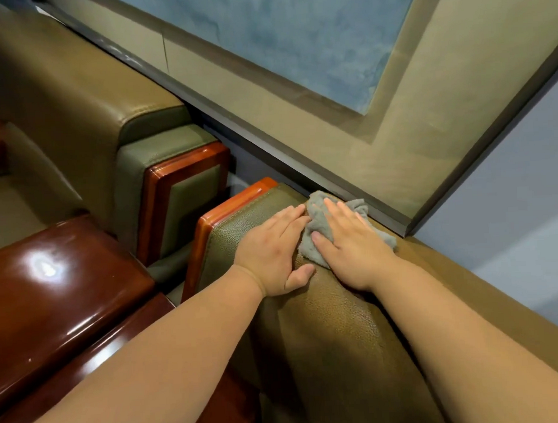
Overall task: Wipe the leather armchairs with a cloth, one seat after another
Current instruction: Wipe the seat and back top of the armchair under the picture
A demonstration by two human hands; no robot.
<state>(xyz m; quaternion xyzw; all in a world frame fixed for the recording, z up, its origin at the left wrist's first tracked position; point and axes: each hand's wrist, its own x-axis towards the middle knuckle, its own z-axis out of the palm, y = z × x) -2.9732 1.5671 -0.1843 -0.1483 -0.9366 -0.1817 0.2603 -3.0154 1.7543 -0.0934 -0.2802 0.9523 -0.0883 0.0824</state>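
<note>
Olive leather, grained and slightly creased, covers the top of the armchair's backrest (pixel 334 305) where both your hands now lie. Your right hand (pixel 354 249) is spread flat, fingers straight, pressing the grey cloth (pixel 320 228) onto the top edge close to the wall's dark trim (pixel 361 203); it presses rather than grips. Your left hand (pixel 273 253) lies flat on bare leather just beside the cloth, fingertips touching its edge, holding nothing. The cloth is bunched, so I would flatten it under your palm first, giving more fabric to the leather. Then draw it along the top in long overlapping passes, away from the orange wooden corner cap (pixel 226 211), and run into the stitched seam where dust likely gathers. Let your left hand brace the cushion so the leather stays taut. The neighbouring armchair (pixel 72 125) sits to the left, beyond the glossy wooden armrest (pixel 50 304).
</note>
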